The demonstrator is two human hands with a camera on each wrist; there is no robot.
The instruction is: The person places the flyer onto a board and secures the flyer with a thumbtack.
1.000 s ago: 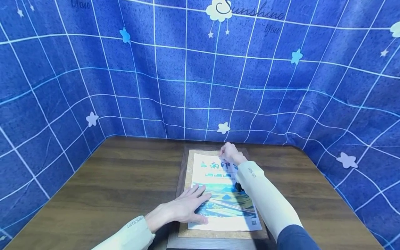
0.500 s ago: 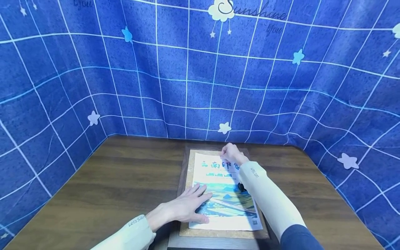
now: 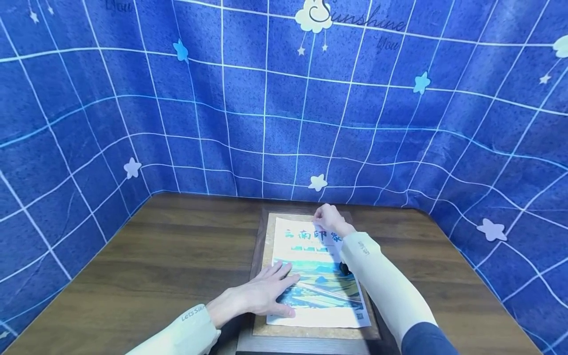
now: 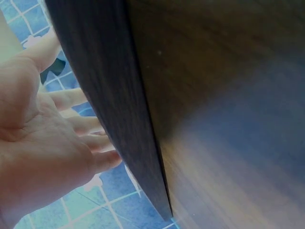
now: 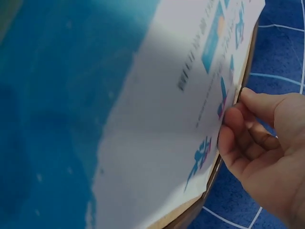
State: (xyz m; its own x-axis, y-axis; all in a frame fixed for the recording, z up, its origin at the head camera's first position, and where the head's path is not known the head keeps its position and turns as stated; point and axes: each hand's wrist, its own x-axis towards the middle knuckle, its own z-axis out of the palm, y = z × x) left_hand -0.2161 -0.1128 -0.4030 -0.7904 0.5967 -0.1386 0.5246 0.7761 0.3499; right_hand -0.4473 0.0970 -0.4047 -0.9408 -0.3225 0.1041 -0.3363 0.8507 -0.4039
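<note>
A poster [image 3: 319, 315] with blue lettering and a painted landscape lies flat on a cork board [image 3: 266, 331] with a dark wooden frame [image 3: 306, 345]. My left hand [image 3: 262, 293] rests on the poster's lower left side, fingers spread. In the left wrist view, that hand [image 4: 52, 124] is partly hidden behind the frame's side. At the poster's top edge, my right hand [image 3: 329, 219] has its thumb and fingers curled in a pinch. From the right wrist, the curled fingers [image 5: 226, 136] meet that edge; whether something small sits between them is hidden.
The board stands on a brown wooden table [image 3: 186, 246], near its back edge. A blue grid-patterned curtain [image 3: 284, 138] with stars surrounds the table. A small black object [image 3: 344, 268] shows beside the right sleeve [image 3: 381, 281].
Both hands keep almost the same places; the right forearm has shifted slightly to the right. The small shift of the whole view comes from the head camera.
</note>
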